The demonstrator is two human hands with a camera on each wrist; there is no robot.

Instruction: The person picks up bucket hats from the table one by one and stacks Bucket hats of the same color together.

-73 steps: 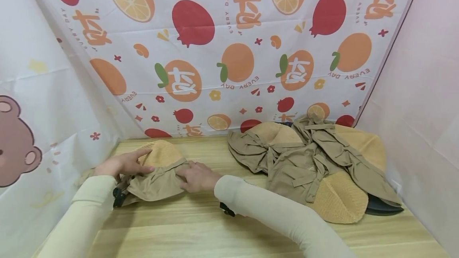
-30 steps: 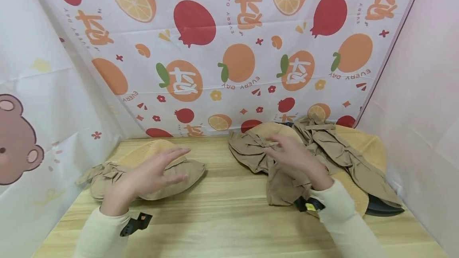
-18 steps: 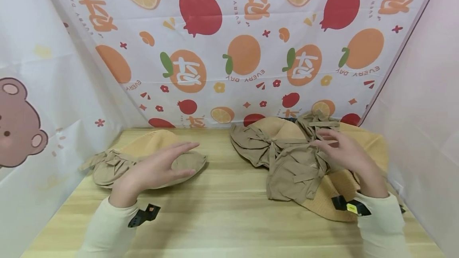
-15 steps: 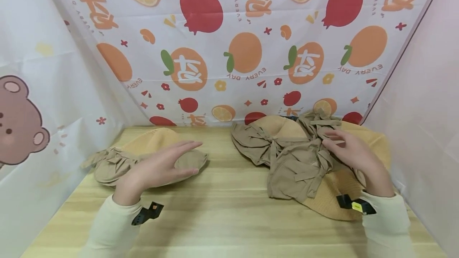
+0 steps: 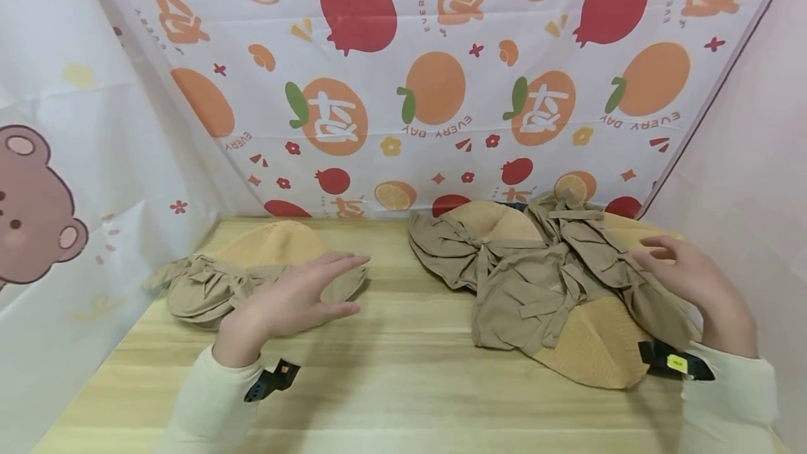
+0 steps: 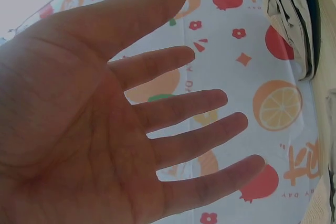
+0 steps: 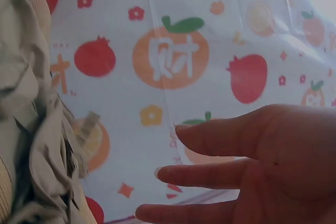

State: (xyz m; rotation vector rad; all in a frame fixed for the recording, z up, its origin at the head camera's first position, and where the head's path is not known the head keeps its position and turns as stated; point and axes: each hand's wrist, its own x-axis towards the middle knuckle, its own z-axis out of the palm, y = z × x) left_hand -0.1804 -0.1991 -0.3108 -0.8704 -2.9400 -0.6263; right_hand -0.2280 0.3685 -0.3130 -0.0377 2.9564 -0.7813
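Note:
A sun hat (image 5: pixel 271 244) with a yellow woven crown and a khaki cloth brim and bow lies at the left of the table. My left hand (image 5: pixel 286 307) is in front of its brim, fingers straight and spread, holding nothing. At the right, several similar hats (image 5: pixel 529 286) lie overlapping in a pile. By the pile's right side is my right hand (image 5: pixel 700 286), fingers extended and holding nothing. In the left wrist view my left palm (image 6: pixel 105 129) is bare. The right wrist view shows the fingers (image 7: pixel 210 177) apart from the khaki cloth of the pile.
The wooden table (image 5: pixel 403 398) runs between the hat and the pile. A fruit-printed white cloth (image 5: pixel 391 90) hangs behind it. White side cloths (image 5: pixel 126 181) border the left and right; the left one has a bear print.
Both hands have let go of the left hat. My right hand has moved across the pile to its right side, while the left has drawn back slightly. The head view has shifted a little.

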